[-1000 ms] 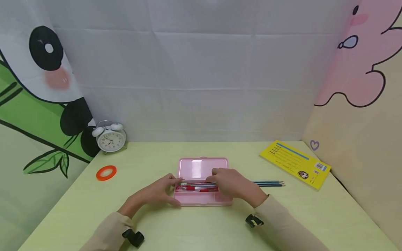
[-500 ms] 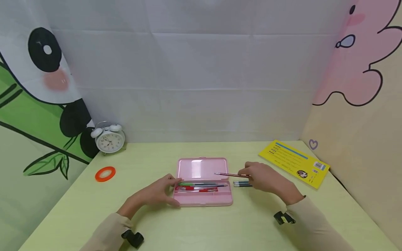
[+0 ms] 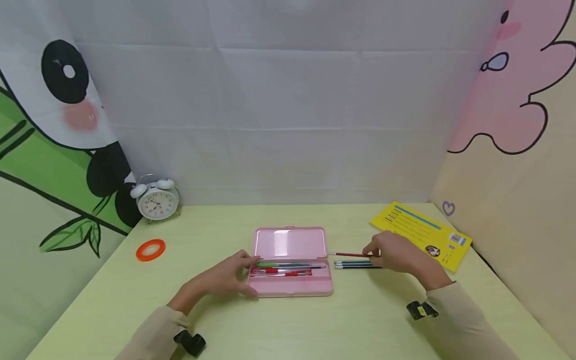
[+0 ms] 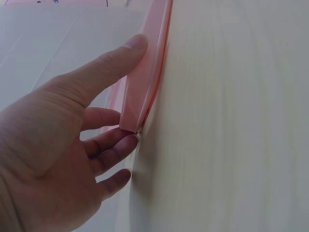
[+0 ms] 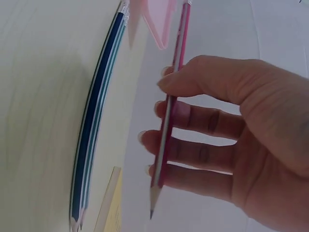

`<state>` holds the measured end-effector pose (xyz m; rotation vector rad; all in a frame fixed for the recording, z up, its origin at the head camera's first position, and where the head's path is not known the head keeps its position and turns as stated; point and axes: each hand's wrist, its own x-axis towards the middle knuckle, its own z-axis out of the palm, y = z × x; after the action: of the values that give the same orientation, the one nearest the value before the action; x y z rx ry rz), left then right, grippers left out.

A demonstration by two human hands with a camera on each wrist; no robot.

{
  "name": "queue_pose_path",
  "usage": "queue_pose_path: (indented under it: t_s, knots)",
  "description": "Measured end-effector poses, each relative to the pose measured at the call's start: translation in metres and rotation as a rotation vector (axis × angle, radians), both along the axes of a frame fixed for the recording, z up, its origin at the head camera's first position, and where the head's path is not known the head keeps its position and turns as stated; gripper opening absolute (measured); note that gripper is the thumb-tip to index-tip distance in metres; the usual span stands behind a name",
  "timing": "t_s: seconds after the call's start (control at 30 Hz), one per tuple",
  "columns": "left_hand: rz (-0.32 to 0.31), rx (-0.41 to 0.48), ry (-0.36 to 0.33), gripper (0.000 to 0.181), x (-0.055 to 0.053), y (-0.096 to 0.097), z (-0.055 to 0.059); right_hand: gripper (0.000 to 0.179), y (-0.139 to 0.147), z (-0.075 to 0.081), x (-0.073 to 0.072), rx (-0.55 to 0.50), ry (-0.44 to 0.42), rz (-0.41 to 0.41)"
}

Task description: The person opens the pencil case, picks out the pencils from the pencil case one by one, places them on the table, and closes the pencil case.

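My right hand [image 3: 398,252] pinches a red-and-silver striped pencil [image 5: 169,116] between thumb and fingers, just right of the pink pencil case [image 3: 292,287]. In the right wrist view its sharpened tip points down, away from the case. Close in front of it on the table lie dark blue and teal striped pencils [image 3: 355,264]. The case stands with its lid [image 3: 306,242] folded back. Inside are a green pen [image 3: 270,264], red pens [image 3: 292,273] and a dark pencil. At the case's left end, my left hand [image 3: 227,275] holds its edge between thumb and fingers.
An orange tape ring [image 3: 143,252] lies at the left of the table. Behind it stands a white alarm clock [image 3: 158,202]. A yellow book [image 3: 418,232] lies at the back right, behind my right hand. A pale cloth wall closes off the back edge.
My right hand has lifted the red pencil out of the case and carried it right, then lower, beside the blue and teal pencils. The left hand stays at the case's left end.
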<state>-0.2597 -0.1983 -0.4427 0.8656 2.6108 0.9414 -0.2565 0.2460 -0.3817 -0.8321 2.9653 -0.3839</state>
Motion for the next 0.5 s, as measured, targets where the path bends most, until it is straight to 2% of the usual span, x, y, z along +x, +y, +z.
queue_pose_path:
  t_s: [0.23, 0.5]
  knots:
    - [0.000, -0.002, -0.003, 0.092, 0.000, 0.000, -0.001, 0.018, 0.009, 0.008, 0.001, 0.048, -0.042, -0.041]
    - [-0.002, -0.010, 0.005, 0.092, 0.001, 0.000, 0.000, 0.020, 0.021, 0.014, 0.004, -0.023, -0.155, -0.046]
